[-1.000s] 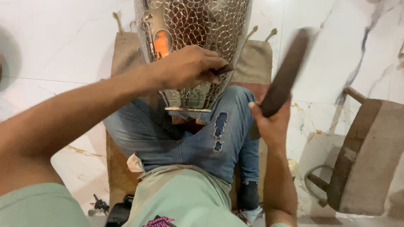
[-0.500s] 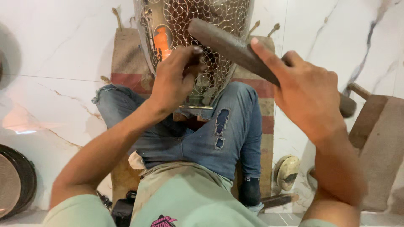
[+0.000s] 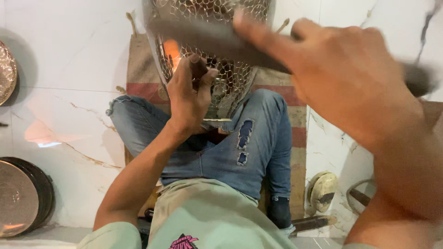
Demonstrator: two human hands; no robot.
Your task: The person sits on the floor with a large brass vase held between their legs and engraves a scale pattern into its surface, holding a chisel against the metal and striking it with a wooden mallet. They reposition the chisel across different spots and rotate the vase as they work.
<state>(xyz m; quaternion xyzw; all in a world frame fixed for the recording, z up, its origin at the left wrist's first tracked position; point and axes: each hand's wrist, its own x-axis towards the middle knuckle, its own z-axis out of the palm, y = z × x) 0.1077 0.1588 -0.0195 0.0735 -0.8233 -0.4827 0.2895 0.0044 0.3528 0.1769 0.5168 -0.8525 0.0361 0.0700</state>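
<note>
Head view: one hammered, scale-patterned metal vessel [image 3: 230, 78] rests between the knees on a striped mat [image 3: 138, 83]. Left hand [image 3: 189, 99] pinches one small punch [image 3: 199, 69] against it; right hand [image 3: 350, 87] grips one blurred hammer [image 3: 207, 37].

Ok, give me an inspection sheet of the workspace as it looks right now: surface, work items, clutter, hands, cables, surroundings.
Surface: white marble floor with brown veins; striped woven mat under the seated person.
Work items: perforated metal vessel with a scale-like pattern, resting between the knees; dark bar-shaped tool, blurred.
Clutter: round metal plates at the left edge; a small round object on the floor at right; a dark tool lying near the foot.
Hands: left hand, fingers pinching a small dark punch against the vessel; right hand gripping the bar-shaped tool, raised.
Cables: nothing seen.
Surroundings: blue ripped jeans, pale green shirt.
</note>
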